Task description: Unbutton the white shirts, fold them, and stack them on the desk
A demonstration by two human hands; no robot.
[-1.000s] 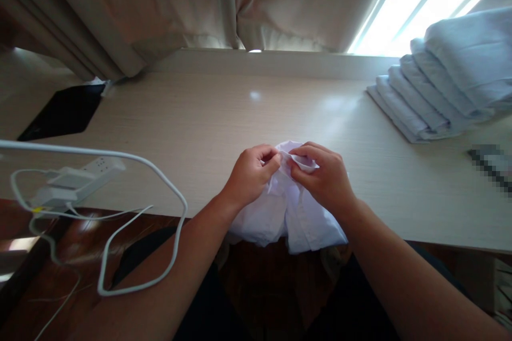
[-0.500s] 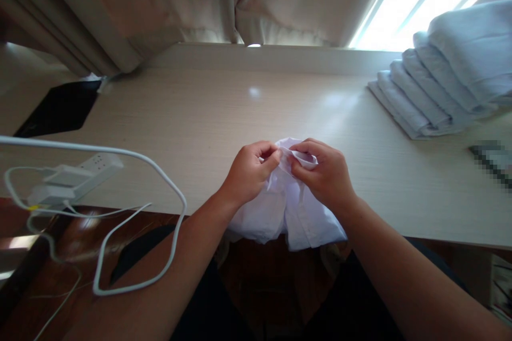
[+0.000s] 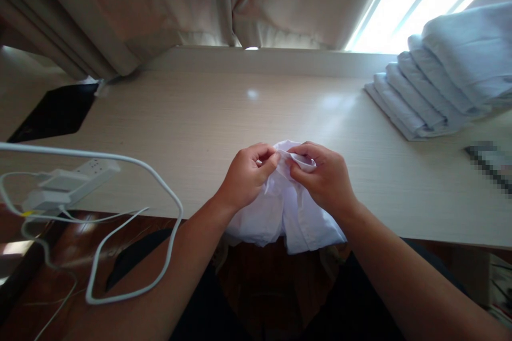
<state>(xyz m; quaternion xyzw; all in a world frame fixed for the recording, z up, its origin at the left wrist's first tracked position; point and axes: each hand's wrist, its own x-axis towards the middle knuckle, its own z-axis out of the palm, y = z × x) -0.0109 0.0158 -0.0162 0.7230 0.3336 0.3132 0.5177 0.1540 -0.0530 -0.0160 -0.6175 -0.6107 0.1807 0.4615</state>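
A white garment (image 3: 296,213) lies at the front edge of the pale table (image 3: 192,117), its lower part hanging over the edge. My left hand (image 3: 252,173) pinches the left side of its gathered upper edge between thumb and fingers. On the right side of the same edge, my right hand (image 3: 322,170) grips the cloth, thumb in front and fingers behind. Both hands are close together, with a short stretch of folded fabric between them. Fingers cover part of the edge.
Folded white cloths (image 3: 448,74) are stacked at the back right, near a pixelated dark object (image 3: 490,162). A power strip (image 3: 94,170) with a looping white cable (image 3: 160,170) is at left, below a black flat item (image 3: 54,112). Curtains (image 3: 192,0) hang behind.
The view has shifted slightly, so the surroundings sit a little differently. Both hands keep their hold on the garment, with hardly any movement of the fingers.
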